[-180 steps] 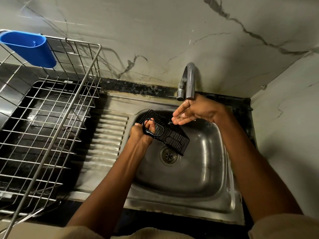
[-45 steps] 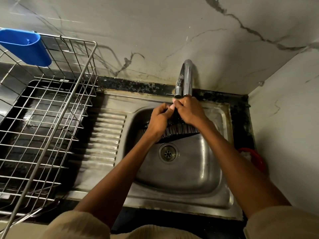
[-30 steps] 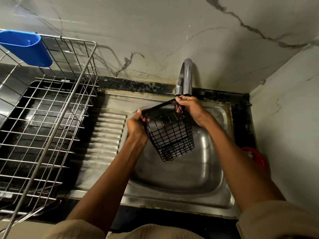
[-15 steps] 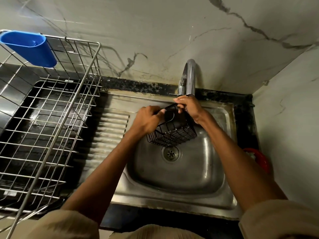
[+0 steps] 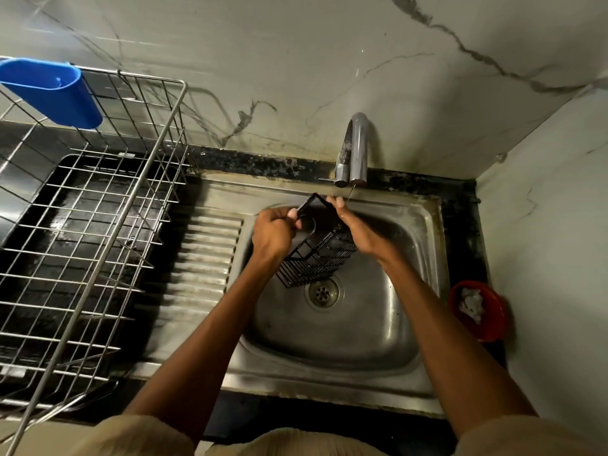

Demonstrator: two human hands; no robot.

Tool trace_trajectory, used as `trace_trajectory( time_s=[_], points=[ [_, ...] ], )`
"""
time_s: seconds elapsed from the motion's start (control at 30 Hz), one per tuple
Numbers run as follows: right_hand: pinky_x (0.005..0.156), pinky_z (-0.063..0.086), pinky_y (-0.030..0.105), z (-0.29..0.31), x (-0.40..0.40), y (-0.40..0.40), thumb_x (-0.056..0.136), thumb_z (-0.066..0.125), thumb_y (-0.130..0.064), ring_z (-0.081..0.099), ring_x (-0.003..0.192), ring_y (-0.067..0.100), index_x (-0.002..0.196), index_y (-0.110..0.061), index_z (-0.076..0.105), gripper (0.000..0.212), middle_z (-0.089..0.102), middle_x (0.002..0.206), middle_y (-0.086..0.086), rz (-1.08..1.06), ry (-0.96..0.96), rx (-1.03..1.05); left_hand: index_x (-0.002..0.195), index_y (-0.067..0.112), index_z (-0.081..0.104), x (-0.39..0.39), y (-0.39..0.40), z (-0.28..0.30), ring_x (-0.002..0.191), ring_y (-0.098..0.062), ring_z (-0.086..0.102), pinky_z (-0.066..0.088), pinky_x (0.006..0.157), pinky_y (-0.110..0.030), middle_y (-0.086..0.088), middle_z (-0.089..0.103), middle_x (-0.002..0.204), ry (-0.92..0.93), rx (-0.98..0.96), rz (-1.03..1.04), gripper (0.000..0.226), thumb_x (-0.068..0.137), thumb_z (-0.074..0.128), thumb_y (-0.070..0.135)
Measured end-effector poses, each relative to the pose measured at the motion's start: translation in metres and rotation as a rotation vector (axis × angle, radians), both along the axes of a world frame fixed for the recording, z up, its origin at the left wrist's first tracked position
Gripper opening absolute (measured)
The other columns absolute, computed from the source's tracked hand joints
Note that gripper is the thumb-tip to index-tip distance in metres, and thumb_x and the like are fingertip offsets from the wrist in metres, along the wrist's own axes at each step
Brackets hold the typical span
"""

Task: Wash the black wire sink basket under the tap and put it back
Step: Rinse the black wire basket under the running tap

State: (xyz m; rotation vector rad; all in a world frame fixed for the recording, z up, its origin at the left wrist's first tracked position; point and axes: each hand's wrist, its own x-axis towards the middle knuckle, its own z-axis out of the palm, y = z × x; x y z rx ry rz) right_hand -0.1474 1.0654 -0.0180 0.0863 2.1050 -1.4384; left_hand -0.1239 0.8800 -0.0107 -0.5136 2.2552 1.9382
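Both hands' fingers [image 5: 289,214] grip the black wire basket [image 5: 316,258].

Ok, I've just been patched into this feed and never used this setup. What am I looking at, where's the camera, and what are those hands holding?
There is no machine here: a person works with two bare hands, and the one camera sits on their head, looking forward and down. You see a steel sink with a tap at its back. The left hand grips the black wire basket by its looped end, fingers curled round it. The right hand lies against the basket's other side, below the tap. The basket is held tilted above the drain. To the left stands a wire dish rack with a blue cup; to the right, a red bowl.
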Motion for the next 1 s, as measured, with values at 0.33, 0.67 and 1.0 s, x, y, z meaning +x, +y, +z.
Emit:
trace_trajectory(
  time_s=[0.33, 0.67, 1.0],
  points=[
    [0.119, 0.014, 0.03, 0.007, 0.053, -0.018, 0.094, 0.02, -0.068, 0.017, 0.148, 0.003, 0.154, -0.034, 0.026, 0.069, 0.021, 0.163, -0.012, -0.034, 0.308, 0.088, 0.064, 0.013, 0.046, 0.009, -0.035, -0.002, 0.035, -0.003, 0.023, 0.011, 0.036, -0.017, 0.005, 0.033, 0.05, -0.155, 0.258, 0.017, 0.044, 0.102, 0.033, -0.004],
    [0.117, 0.019, 0.055, 0.017, -0.001, -0.008, 0.086, 0.0, -0.081, 0.031, 0.145, 0.032, 0.147, -0.036, 0.043, 0.087, 0.035, 0.158, 0.006, -0.011, 0.072, 0.319, 0.067, 0.014, 0.045, 0.017, -0.028, 0.0, 0.035, -0.002, 0.02, 0.009, 0.038, -0.019, 0.006, 0.031, 0.05, -0.197, 0.289, -0.054, 0.042, 0.103, 0.032, -0.003],
    [0.124, -0.003, 0.041, 0.017, 0.018, -0.004, 0.101, 0.006, -0.059, 0.002, 0.15, 0.007, 0.157, -0.033, 0.011, 0.062, 0.006, 0.164, -0.012, 0.264, 0.321, 0.423, 0.058, 0.017, 0.046, 0.031, -0.06, -0.02, 0.036, -0.002, 0.022, 0.007, 0.043, -0.022, 0.006, 0.04, 0.052, -0.134, 0.507, -0.073, 0.022, 0.071, 0.042, -0.001]
  ],
)
